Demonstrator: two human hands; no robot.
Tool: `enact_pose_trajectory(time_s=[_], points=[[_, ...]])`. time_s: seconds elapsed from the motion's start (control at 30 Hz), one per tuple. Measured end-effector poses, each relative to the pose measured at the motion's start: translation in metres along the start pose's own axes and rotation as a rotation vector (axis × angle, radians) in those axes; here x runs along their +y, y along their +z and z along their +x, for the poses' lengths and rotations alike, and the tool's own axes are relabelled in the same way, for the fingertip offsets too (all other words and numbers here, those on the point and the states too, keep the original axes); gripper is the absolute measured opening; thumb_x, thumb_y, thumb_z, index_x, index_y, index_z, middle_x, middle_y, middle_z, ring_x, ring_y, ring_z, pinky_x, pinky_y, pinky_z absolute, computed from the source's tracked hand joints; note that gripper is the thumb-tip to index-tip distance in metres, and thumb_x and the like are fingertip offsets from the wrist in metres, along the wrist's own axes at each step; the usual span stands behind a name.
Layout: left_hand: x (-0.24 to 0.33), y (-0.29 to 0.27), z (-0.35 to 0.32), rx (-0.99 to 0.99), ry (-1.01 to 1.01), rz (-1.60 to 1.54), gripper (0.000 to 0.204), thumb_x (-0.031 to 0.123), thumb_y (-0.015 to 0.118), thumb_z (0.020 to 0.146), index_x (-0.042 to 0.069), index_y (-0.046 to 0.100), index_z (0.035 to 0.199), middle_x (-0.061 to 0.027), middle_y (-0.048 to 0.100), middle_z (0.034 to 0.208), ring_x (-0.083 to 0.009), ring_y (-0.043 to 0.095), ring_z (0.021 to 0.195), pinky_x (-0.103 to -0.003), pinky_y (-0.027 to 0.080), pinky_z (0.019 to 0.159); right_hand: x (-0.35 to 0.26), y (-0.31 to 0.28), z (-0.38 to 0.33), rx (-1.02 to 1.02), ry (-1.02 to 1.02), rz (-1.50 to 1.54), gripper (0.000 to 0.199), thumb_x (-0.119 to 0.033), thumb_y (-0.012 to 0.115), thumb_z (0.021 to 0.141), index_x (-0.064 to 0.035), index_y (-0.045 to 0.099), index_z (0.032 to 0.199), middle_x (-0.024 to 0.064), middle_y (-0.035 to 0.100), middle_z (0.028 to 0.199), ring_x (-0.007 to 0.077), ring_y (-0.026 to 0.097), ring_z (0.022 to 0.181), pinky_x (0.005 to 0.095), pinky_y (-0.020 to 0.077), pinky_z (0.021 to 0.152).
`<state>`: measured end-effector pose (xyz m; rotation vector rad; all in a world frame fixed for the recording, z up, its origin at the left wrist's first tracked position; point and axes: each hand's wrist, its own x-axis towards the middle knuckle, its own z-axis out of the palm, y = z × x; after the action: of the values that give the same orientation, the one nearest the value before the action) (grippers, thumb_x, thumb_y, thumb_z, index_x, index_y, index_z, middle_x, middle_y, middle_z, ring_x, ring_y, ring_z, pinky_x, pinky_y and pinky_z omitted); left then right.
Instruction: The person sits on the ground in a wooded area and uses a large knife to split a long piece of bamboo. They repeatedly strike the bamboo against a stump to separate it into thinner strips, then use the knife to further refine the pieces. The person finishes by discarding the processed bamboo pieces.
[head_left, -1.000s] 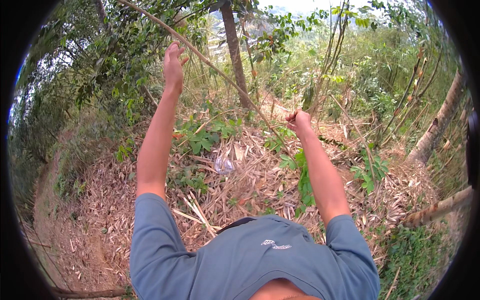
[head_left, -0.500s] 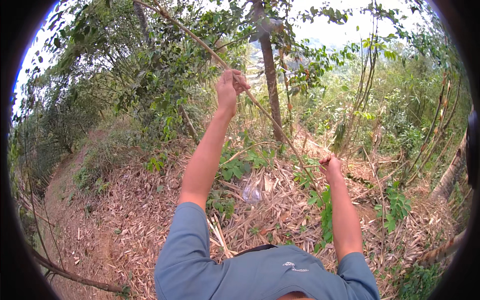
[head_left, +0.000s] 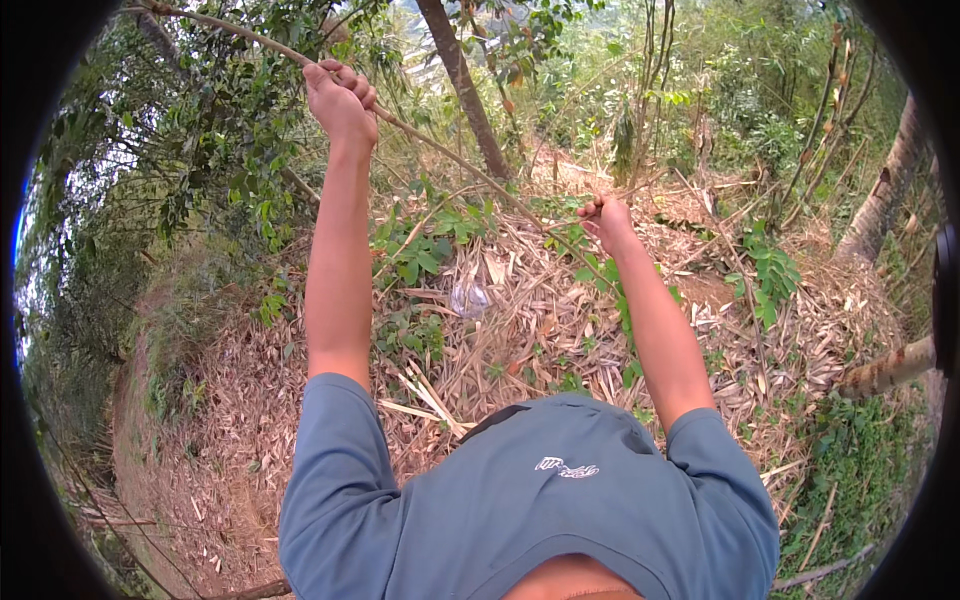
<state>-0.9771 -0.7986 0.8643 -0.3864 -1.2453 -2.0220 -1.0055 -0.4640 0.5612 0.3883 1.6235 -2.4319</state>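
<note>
My left hand [head_left: 342, 98] is closed around a long, thin branch [head_left: 455, 155], raised high at the upper left. The branch slopes from the top left corner down to the right, thinning toward its leafy lower end. Out in front, my right hand [head_left: 607, 222] has its fingers curled in a pinch just right of the branch's lower part, seemingly apart from it. Whatever those fingers hold, if anything, is too small to make out. Broad green leaves [head_left: 415, 258] grow low beneath the branch.
Dry leaf litter [head_left: 540, 320] covers the sloping ground, with a clear plastic piece [head_left: 468, 298] on it. A slim tree trunk [head_left: 465, 90] stands ahead, a thicker trunk [head_left: 885, 190] at the right. A cut log [head_left: 885, 367] juts in from the right. Dense bushes fill the left.
My view has tilted down and shifted right, so hands and branch sit higher and further left in the picture. My left hand still grips the branch; my right hand stays pinched.
</note>
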Motion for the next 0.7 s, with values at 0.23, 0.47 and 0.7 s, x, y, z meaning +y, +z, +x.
enact_pose_trajectory(time_s=[0.23,0.47,0.7], points=[[0.009,0.05,-0.022,-0.065,0.018,0.066,0.037,0.039,0.028,0.113,0.009,0.042,0.098,0.0013,0.032,0.068,-0.01,0.024,0.053,-0.029,0.022,0.048,-0.002,-0.016,-0.017,0.06,-0.049,-0.03,0.026,-0.028,0.042,0.108,-0.014,0.049,0.088,-0.0002,0.059,0.072,0.0179,0.068,0.08,0.0367,0.0529,0.072],[0.029,0.051,-0.055,0.015,0.067,0.053,0.042,0.044,0.032,0.112,0.009,0.044,0.094,0.0026,0.032,0.065,-0.0092,0.025,0.05,-0.028,0.023,0.045,0.04,-0.033,-0.034,-0.068,-0.148,-0.146,0.04,-0.05,0.05,0.104,-0.0137,0.06,0.12,0.0072,0.068,0.116,0.0194,0.062,0.114,0.0411,0.0444,0.096],[0.059,0.029,-0.105,0.07,0.054,0.03,0.048,0.047,0.027,0.112,0.009,0.05,0.093,0.0037,0.028,0.065,-0.0088,0.019,0.054,-0.026,0.017,0.048,0.118,-0.011,-0.035,-0.297,-0.385,-0.415,0.054,-0.046,0.039,0.107,-0.0032,0.067,0.124,0.0114,0.064,0.132,0.0228,0.053,0.127,0.0428,0.0369,0.111]])
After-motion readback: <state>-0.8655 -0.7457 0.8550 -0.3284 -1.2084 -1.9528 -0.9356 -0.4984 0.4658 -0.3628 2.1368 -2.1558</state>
